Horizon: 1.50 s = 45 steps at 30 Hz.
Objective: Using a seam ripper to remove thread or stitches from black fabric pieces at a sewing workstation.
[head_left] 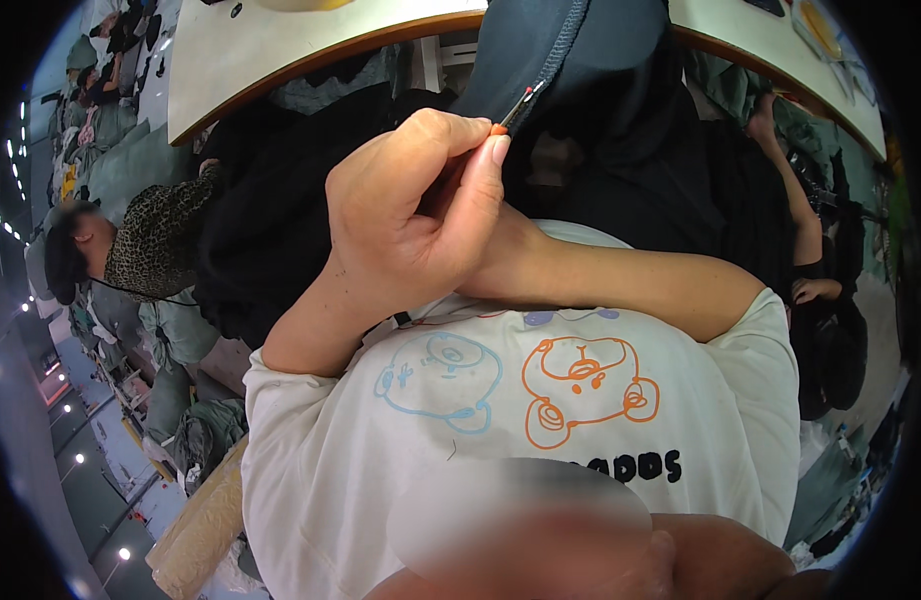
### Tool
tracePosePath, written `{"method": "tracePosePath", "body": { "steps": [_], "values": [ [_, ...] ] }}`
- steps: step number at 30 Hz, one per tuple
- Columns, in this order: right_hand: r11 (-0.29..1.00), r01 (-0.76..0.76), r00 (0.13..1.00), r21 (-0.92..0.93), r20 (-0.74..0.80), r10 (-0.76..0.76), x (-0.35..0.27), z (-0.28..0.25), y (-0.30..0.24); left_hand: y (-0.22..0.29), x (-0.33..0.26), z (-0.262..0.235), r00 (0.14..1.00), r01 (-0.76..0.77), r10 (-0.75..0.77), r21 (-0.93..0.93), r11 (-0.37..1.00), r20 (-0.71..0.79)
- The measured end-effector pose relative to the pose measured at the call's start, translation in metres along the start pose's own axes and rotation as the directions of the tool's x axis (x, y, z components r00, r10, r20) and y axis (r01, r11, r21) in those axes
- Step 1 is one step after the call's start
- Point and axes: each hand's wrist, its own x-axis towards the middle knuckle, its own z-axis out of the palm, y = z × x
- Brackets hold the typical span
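My left hand (410, 195) is closed, pinching a seam ripper (518, 107) between thumb and forefinger. Part of an orange handle shows at my fingertips, and its thin forked metal tip points up and to the right. Beyond the tip hangs a dark grey garment (620, 70) with a stitched seam; the tip overlaps the seam's lower end, but I cannot tell whether they touch. My right hand (500, 255) is mostly behind the left one, its forearm coming in from the right. Its fingers are hidden, so what it holds does not show.
A white table (310, 50) with a brown edge runs across the far side, and the grey garment lies over that edge. Black fabric (280, 200) covers my lap. Another person in a leopard-print top (165, 240) sits at the left. Green sacks (140, 165) and a wrapped roll (200, 520) stand nearby.
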Motion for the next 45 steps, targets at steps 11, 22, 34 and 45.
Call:
{"method": "tracePosePath", "body": {
  "steps": [11, 22, 34, 45],
  "values": [
    [0.994, -0.014, 0.999, 0.104, -0.038, 0.018, 0.0, -0.009, -0.002, -0.002, 0.014, 0.021, 0.995, 0.059, -0.066, -0.086, 0.995, -0.078],
    [0.97, 0.032, 0.998, 0.24, -0.058, -0.019, 0.001, -0.006, 0.02, 0.005, 0.042, 0.032, 0.986, 0.166, -0.167, -0.037, 0.985, -0.026],
    [0.982, 0.023, 0.999, 0.186, -0.043, -0.015, -0.004, -0.027, 0.025, 0.013, 0.063, 0.046, 0.989, 0.149, -0.149, 0.136, 0.979, -0.012],
    [0.982, 0.037, 0.999, 0.184, -0.032, -0.031, -0.003, -0.03, 0.014, 0.016, 0.056, 0.04, 0.992, 0.126, -0.122, 0.169, 0.977, -0.038]
  ]
}}
